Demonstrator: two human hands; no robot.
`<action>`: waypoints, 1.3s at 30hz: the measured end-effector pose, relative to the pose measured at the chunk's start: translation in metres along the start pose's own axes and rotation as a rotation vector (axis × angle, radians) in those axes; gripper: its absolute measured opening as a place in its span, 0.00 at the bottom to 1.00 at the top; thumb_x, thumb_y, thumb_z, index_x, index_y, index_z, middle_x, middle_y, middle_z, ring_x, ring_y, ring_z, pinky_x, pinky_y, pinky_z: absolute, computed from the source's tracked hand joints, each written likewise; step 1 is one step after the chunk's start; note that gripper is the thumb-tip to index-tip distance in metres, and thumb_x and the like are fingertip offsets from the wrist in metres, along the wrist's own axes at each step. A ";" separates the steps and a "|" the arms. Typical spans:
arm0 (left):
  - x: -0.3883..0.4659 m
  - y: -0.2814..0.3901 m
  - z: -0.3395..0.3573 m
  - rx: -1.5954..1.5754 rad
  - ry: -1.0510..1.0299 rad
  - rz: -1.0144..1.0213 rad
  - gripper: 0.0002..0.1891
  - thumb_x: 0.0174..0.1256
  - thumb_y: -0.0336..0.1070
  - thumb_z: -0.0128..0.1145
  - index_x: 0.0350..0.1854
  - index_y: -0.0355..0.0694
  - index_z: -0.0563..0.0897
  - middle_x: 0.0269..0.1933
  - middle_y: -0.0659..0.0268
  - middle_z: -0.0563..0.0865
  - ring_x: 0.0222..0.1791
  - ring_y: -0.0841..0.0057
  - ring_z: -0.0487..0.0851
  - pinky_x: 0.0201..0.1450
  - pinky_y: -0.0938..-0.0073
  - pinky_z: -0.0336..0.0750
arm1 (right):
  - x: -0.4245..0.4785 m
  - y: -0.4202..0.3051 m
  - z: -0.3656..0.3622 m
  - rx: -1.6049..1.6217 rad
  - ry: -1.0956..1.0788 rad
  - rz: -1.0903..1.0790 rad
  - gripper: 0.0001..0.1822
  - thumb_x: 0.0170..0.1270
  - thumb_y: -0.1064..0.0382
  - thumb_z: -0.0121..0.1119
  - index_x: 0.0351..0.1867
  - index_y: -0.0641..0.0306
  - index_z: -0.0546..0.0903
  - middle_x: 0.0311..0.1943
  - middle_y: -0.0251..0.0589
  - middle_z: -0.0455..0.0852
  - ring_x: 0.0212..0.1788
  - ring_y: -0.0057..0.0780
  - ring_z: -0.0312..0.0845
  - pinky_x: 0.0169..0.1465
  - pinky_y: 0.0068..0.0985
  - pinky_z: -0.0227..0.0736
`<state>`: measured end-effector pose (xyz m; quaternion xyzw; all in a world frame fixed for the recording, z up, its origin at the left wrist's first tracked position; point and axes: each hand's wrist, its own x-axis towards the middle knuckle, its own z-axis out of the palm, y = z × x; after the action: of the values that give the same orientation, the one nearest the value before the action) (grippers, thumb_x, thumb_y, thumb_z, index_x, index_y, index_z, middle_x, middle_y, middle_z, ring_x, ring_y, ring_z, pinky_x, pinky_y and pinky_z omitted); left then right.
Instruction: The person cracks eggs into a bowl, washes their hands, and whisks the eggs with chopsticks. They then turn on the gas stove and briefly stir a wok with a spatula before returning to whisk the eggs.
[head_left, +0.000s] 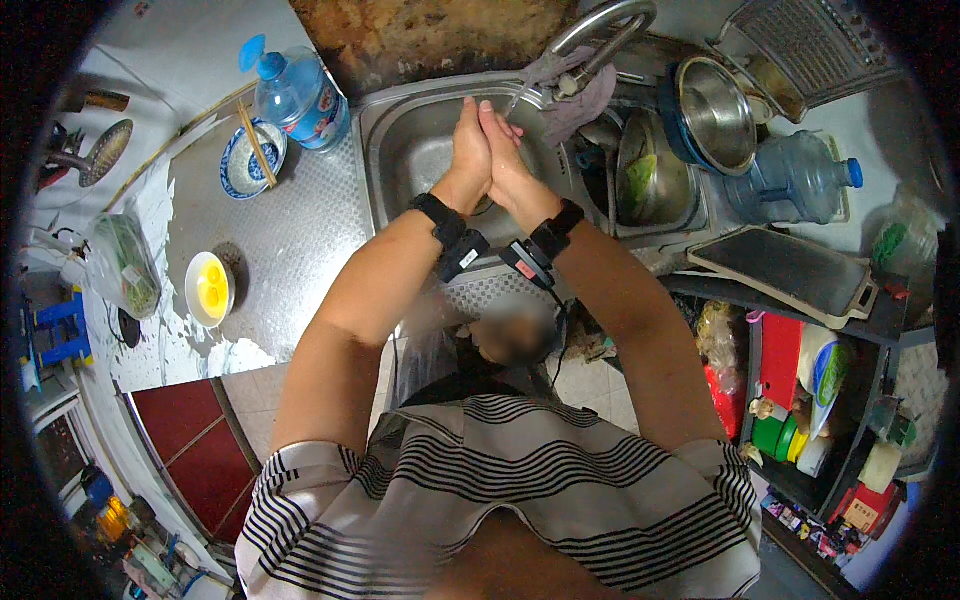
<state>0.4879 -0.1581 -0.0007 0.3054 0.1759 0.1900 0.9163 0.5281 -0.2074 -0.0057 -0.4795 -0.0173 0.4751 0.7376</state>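
Note:
My left hand (470, 154) and my right hand (511, 157) meet palm to palm above the left basin of a stainless steel sink (409, 150). Their fingers are extended and point toward the back of the sink. No object shows in either hand, though the facing palms are mostly hidden. A thin stream of water (516, 99) runs from the curved metal faucet (570, 82) beside the right fingertips. A mauve cloth (592, 94) hangs around the faucet. Black straps with small devices circle both wrists.
Left on the counter are a blue pump bottle (304, 109), a patterned bowl (238, 161) with chopsticks (257, 146), and a bowl of egg yolks (208, 289). In the right basin, a metal pan (646, 142) holds something green. Metal bowls (716, 112) and a water jug (795, 178) stand farther right.

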 end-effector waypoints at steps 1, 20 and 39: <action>0.002 -0.003 -0.004 0.103 -0.059 0.069 0.29 0.71 0.52 0.29 0.22 0.36 0.74 0.26 0.52 0.79 0.35 0.63 0.77 0.44 0.64 0.69 | 0.004 0.000 -0.002 0.015 0.017 0.012 0.22 0.66 0.38 0.45 0.34 0.55 0.71 0.30 0.33 0.74 0.38 0.24 0.70 0.45 0.23 0.67; 0.004 -0.009 -0.028 2.651 -0.100 0.457 0.29 0.60 0.43 0.45 0.67 0.48 0.62 0.72 0.59 0.54 0.73 0.56 0.44 0.71 0.49 0.37 | 0.033 0.032 -0.005 -0.466 0.322 -0.298 0.24 0.59 0.60 0.57 0.54 0.70 0.69 0.52 0.50 0.75 0.52 0.39 0.73 0.53 0.35 0.69; 0.040 -0.023 -0.032 0.789 0.571 0.373 0.18 0.68 0.47 0.43 0.46 0.37 0.75 0.50 0.52 0.78 0.49 0.56 0.73 0.51 0.60 0.67 | 0.008 -0.011 0.016 0.045 0.049 0.079 0.22 0.68 0.48 0.39 0.48 0.63 0.76 0.45 0.40 0.78 0.47 0.32 0.73 0.51 0.30 0.69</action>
<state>0.5138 -0.1410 -0.0476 0.5899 0.4195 0.3451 0.5974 0.5320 -0.1922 0.0071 -0.4747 0.0306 0.4922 0.7290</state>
